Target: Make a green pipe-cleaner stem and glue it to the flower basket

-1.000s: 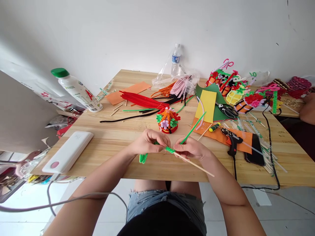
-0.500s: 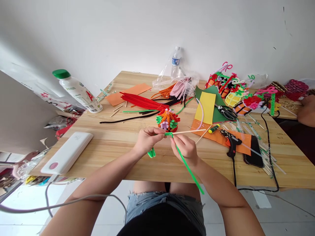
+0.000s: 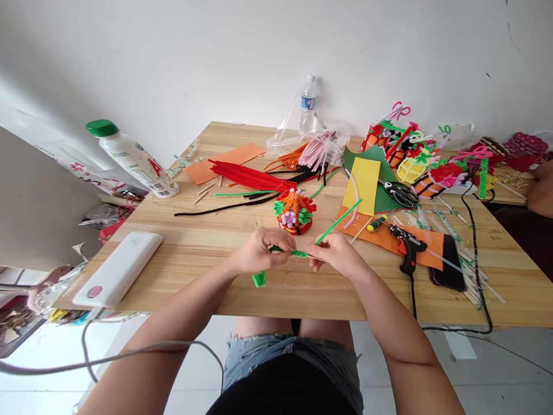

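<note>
My left hand [image 3: 268,249] is closed in a pinch around a thin wooden stick wound with a green pipe cleaner [image 3: 299,253]. A folded green end [image 3: 259,279] hangs below that hand. With thumb and fingers together, my right hand [image 3: 340,253] grips the pipe cleaner just right of the coiled part, and its free length points up and to the right. Most of the stick is hidden by my fingers. Just beyond my hands stands a small pipe-cleaner flower piece [image 3: 295,215] in orange, red, green and lilac.
Red pipe cleaners [image 3: 250,176] and a pink bundle [image 3: 317,153] lie behind. To the right are yellow paper [image 3: 365,185], scissors [image 3: 401,195], a corded glue gun [image 3: 408,248] and a phone [image 3: 449,265]. A power bank [image 3: 118,268] and bottle [image 3: 133,161] stand left. Another person's hand [image 3: 542,190] shows far right.
The pipe cleaner's free length has swung from pointing down toward me to pointing up and away. Both hands have moved slightly lower, and the right one has turned over.
</note>
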Demonstrator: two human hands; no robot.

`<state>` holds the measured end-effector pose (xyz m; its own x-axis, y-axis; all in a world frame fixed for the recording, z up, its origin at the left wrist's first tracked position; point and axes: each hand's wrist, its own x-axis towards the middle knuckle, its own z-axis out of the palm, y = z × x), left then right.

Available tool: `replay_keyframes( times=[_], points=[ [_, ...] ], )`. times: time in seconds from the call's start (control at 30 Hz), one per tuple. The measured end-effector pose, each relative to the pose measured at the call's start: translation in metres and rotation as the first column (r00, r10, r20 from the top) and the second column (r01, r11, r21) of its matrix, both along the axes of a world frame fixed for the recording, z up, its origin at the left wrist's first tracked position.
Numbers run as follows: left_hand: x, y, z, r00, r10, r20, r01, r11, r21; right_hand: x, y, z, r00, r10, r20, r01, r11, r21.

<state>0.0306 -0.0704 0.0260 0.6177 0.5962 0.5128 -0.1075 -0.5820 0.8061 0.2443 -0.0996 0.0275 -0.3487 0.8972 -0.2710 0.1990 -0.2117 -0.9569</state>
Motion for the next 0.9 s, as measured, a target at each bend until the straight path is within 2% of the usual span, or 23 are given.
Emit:
replay_keyframes(
  times=[0.07,0.13,0.23,0.4,0.5,0.57,0.63,0.7,0.77,0.9],
  points=[
    [-0.003,0.001,0.004,0.996,-0.087,-0.012,0.088,0.996,0.015,0.0,0.0,0.002,0.989,0.065,-0.131,-0.095,0.967,-0.237],
    [-0.005,0.002,0.007,0.99,-0.141,-0.025,0.142,0.989,0.046,-0.003,0.001,0.003,0.974,0.09,-0.207,-0.154,0.935,-0.319],
    [-0.008,0.004,0.006,0.99,-0.107,-0.09,0.117,0.986,0.119,-0.007,0.001,0.002,0.976,0.067,-0.209,-0.126,0.95,-0.286],
    [-0.007,0.003,-0.001,0.949,0.082,-0.305,-0.009,0.973,0.232,-0.011,-0.003,-0.005,0.998,0.002,-0.068,-0.013,0.988,-0.154],
    [-0.003,-0.001,-0.003,0.915,0.127,-0.382,0.0,0.949,0.315,-0.014,-0.005,-0.008,1.0,0.009,-0.009,-0.01,0.998,-0.07],
    [0.0,-0.003,-0.003,0.902,0.158,-0.401,0.003,0.928,0.372,-0.015,-0.005,-0.008,1.0,0.005,-0.019,-0.007,0.997,-0.076],
    [0.001,-0.004,-0.003,0.904,0.173,-0.39,-0.005,0.918,0.395,-0.014,-0.004,-0.005,0.996,-0.007,-0.085,-0.006,0.989,-0.151],
    [0.0,-0.004,-0.002,0.919,0.139,-0.37,0.005,0.932,0.361,-0.01,-0.003,-0.001,0.984,-0.013,-0.179,-0.028,0.974,-0.225],
    [-0.002,-0.003,-0.001,0.932,0.059,-0.358,0.042,0.962,0.269,-0.004,-0.002,0.004,0.969,0.029,-0.245,-0.092,0.964,-0.25],
    [-0.005,-0.003,0.0,0.926,-0.135,-0.352,0.145,0.989,0.004,0.006,-0.001,0.012,0.959,0.168,-0.227,-0.213,0.959,-0.189]
  ],
)
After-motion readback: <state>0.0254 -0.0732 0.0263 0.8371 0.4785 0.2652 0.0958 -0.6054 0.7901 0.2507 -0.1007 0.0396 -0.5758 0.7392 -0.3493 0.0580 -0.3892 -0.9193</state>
